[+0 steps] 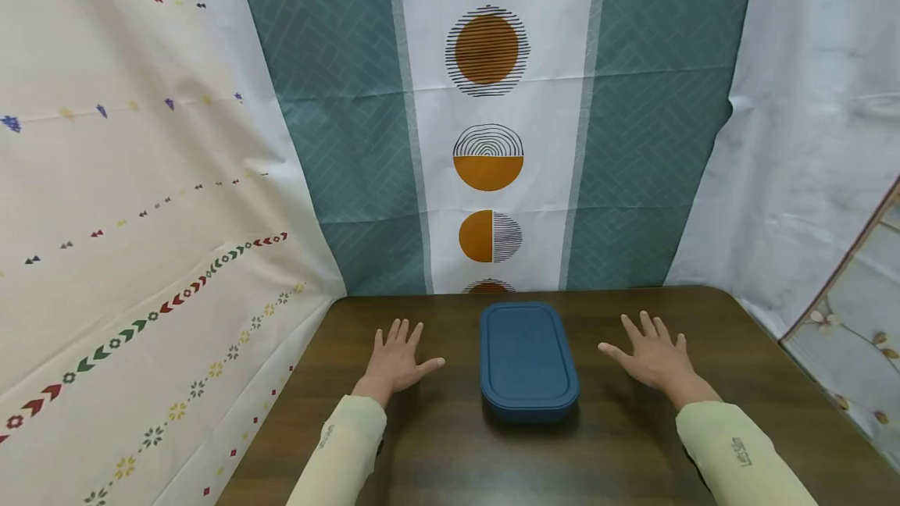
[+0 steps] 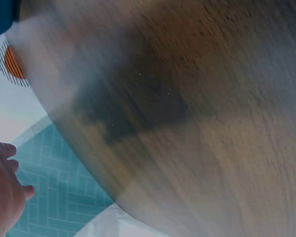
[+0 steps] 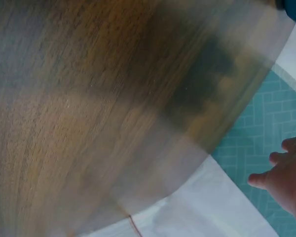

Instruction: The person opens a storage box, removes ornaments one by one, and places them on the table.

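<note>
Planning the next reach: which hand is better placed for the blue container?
Probably the right, narrowly: in the head view, the right hand looks slightly nearer the blue container than the left hand. Both are empty, fingers spread.

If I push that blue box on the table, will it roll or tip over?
The blue box probably won't roll or tip, because it's low, wide and sits flat. It might slide instead, since the table looks smooth and a bit shiny. Its neat, even edges suggest it's stiff, but its closed top hides any contents, so I can't tell how heavy it is.
</note>
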Tool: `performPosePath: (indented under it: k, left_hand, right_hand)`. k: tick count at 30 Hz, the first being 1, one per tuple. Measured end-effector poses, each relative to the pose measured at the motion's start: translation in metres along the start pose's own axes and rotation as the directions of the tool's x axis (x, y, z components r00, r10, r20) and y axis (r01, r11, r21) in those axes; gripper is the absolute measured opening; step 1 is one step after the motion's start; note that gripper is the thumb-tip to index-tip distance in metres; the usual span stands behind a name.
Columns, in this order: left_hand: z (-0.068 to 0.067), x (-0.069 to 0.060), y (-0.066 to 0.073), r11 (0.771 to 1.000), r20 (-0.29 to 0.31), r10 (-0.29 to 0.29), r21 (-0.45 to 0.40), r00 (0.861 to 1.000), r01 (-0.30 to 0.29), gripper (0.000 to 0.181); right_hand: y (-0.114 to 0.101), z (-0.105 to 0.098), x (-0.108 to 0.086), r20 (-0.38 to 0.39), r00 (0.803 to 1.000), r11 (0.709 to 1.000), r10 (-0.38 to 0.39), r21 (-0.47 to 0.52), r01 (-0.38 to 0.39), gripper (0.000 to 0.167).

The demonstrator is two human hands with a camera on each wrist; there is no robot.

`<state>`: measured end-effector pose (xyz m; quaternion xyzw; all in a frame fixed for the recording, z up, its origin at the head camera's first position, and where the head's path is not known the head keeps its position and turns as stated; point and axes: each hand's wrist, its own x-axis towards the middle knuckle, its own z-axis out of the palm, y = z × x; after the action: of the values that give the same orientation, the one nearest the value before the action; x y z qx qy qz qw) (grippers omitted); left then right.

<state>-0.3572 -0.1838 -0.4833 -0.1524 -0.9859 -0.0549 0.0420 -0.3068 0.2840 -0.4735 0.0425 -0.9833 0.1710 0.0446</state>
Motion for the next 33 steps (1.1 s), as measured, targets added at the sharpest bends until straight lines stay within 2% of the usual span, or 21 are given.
performPosePath:
  k: [8, 15, 25, 33]
  left_hand:
    - [0.001, 0.0, 0.012, 0.999, 0.003, 0.042, -0.033, 0.999, -0.042, 0.096]
    - [0.001, 0.0, 0.022, 0.997, 0.007, 0.065, -0.045, 0.998, -0.064, 0.096]
    - [0.008, -0.002, 0.038, 0.987, -0.003, 0.129, -0.092, 0.992, -0.129, 0.096]
    - [0.01, -0.006, 0.05, 0.982, 0.005, 0.165, -0.091, 0.986, -0.164, 0.097]
  right_hand:
    - [-0.009, 0.008, 0.001, 0.006, 0.999, 0.999, -0.041, 0.01, 0.041, 0.097]
    - [-0.014, 0.012, -0.002, -0.037, 0.995, 0.996, -0.092, -0.008, 0.091, 0.091]
    - [-0.021, 0.021, -0.01, -0.043, 0.983, 0.984, -0.176, 0.007, 0.176, 0.085]
    - [-0.027, 0.025, -0.014, -0.049, 0.97, 0.97, -0.24, 0.037, 0.242, 0.082]
